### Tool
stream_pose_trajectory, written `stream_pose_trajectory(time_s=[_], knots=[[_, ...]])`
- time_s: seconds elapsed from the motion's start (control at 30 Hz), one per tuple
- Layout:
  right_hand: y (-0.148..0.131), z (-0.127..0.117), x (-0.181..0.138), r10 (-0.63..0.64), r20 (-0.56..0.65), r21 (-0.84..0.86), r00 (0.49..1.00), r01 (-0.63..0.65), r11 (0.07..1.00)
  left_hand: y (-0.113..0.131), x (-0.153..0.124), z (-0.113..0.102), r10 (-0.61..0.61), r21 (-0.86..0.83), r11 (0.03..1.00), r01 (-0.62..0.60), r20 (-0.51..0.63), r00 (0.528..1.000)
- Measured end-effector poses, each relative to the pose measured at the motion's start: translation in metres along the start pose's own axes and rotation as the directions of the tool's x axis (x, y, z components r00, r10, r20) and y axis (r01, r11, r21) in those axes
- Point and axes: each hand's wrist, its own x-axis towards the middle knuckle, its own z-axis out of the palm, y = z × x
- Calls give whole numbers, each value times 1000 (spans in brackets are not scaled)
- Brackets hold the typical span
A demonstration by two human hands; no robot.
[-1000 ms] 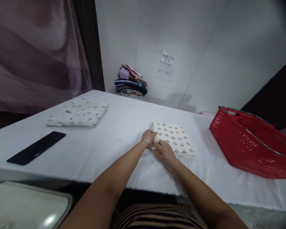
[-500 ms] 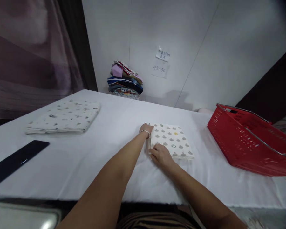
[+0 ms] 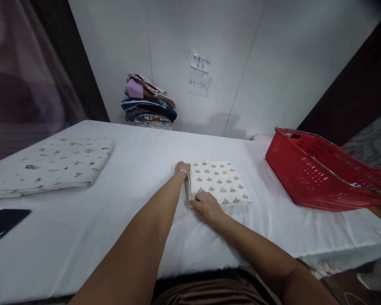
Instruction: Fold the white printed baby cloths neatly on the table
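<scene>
A folded white cloth (image 3: 217, 180) printed with grey, green and yellow duck-like shapes lies flat on the white-covered table (image 3: 139, 169). My left hand (image 3: 182, 168), with a thin bracelet at the wrist, is closed at its far left corner. At the near left corner, my right hand (image 3: 207, 204) grips the edge with bent fingers. Both hands hold the cloth's left side, where several layers show. The left fingertips are partly hidden by the hand itself.
A larger folded patterned cloth (image 3: 66, 163) lies at left, with a black phone-like slab (image 3: 6, 224) nearer me. A red basket (image 3: 305, 178) with metal handles stands at right. Folded fabrics (image 3: 149, 101) are stacked at the back by the wall, which bears paper notes (image 3: 198, 82).
The view has turned a little to the right, so everything sits further left in it. Both hands keep their places on the cloth's left edge.
</scene>
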Motion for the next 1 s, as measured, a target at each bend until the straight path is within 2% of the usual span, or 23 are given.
stream_pose_trajectory(time_s=[0.1,0.17,0.23,0.27,0.33,0.37,0.4,0.43,0.5,0.6,0.67,0.73,0.8,0.87,0.93,1.0], knots=[[0,0,-1,9,11,12,1000,-9,1000,0,-12,-12,63,11,998,-63,-23,998],[1,1,-1,11,15,15,1000,-12,1000,1,-26,-19,116,16,993,-115,-78,990],[1,1,0,12,14,13,1000,-12,1000,3,-42,-21,243,59,970,-237,-133,961],[1,1,0,12,11,7,1000,-12,1000,4,-50,-20,343,99,938,-332,-138,929],[-1,1,0,17,7,-14,1000,-17,1000,4,-64,-13,554,190,824,-534,-76,829],[-2,0,0,22,5,-29,1000,-22,999,3,-69,-8,624,226,764,-604,-20,781],[-4,-1,-2,27,5,-42,1000,-27,999,1,-73,-3,654,249,727,-640,35,756],[-6,-2,-4,33,4,-50,999,-32,998,-1,-75,2,655,266,712,-650,84,751],[-10,-6,-10,45,-4,-32,999,-45,998,-6,-77,9,612,295,725,-623,141,778],[-11,-14,-21,28,-44,100,999,-23,995,-8,-73,10,571,324,735,-596,179,801],[-4,-23,-26,18,-94,217,995,3,976,-3,-71,6,550,330,734,-593,224,805],[12,-32,-28,65,-146,288,987,-21,957,4,-74,2,521,320,750,-579,253,815],[35,-39,-29,171,-187,287,967,-113,951,8,-83,1,538,309,748,-588,236,809],[62,-42,-32,293,-193,227,936,-248,942,8,-94,5,599,310,710,-632,206,774],[87,-39,-37,433,-137,135,891,-417,899,1,-106,12,647,306,672,-675,202,735],[104,-33,-45,568,-14,58,823,-567,822,-8,-113,19,656,288,669,-685,203,727]])
